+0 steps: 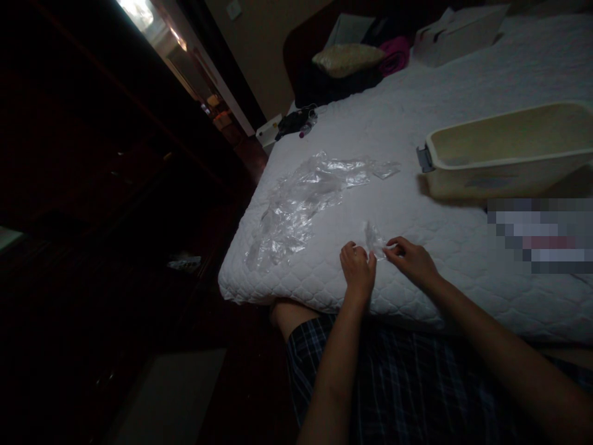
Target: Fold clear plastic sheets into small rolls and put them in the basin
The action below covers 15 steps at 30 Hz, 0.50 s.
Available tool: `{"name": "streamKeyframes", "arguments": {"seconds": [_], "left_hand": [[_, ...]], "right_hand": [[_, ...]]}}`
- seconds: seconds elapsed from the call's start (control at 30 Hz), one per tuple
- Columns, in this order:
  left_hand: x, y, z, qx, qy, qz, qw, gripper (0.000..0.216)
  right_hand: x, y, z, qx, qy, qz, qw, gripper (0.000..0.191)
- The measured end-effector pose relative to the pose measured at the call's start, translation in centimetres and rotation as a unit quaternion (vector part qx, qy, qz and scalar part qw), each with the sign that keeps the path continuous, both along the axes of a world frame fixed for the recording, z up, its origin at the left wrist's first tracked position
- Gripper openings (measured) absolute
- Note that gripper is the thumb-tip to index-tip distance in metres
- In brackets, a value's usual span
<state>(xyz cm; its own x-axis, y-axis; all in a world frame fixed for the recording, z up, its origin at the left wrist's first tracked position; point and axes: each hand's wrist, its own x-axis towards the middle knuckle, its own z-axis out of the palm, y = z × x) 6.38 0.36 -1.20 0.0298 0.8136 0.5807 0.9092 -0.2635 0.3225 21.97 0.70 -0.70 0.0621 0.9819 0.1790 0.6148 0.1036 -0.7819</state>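
- The work in hand looks like the handling of one small plastic piece (374,241), thin and clear. It is drawn between both hands at the near edge of the bed (417,123).
- The left hand (357,269) is nearly closed, its fingers curled in. Its fingertips seem to pinch the left side of the small plastic piece, but the dim light hides the exact grip.
- The right hand (412,259) is also mostly closed. Thumb and forefinger meet on the right side of the film, and the other fingers are folded under.
- The small plastic piece sits between the two hands and just above their fingertips, rising a little off the quilted cover.
- As a judgement, film this thin calls for a light pinch from both sides and a slow, even pull, as it would crumple or slip under more force.
- Up and to the left of the left hand, well apart from it, a heap of clear plastic (301,204) lies spread on the cover.
- Up and to the right of the right hand stands a pale tub (509,148), apart from both hands. A blurred patch lies below it, to the right of the right hand.
- Far beyond the hands, at the head of the bed, lie a pillow (347,59), a magenta cloth (395,54) and a white box (458,34).
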Motion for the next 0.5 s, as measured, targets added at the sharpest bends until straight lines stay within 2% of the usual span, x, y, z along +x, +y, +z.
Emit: {"name": "streamKeyframes", "arguments": {"seconds": [0.13, 0.5], "left_hand": [[-0.04, -0.06, -0.50, 0.074, 0.056, -0.070, 0.993, 0.005], [-0.09, 0.44, -0.94, 0.102, 0.087, -0.172, 0.976, 0.015]], "right_hand": [[-0.06, -0.02, 0.07, -0.006, -0.002, -0.003, 1.000, 0.025], [0.06, -0.17, 0.25, -0.001, -0.012, 0.005, 1.000, 0.023]]}}
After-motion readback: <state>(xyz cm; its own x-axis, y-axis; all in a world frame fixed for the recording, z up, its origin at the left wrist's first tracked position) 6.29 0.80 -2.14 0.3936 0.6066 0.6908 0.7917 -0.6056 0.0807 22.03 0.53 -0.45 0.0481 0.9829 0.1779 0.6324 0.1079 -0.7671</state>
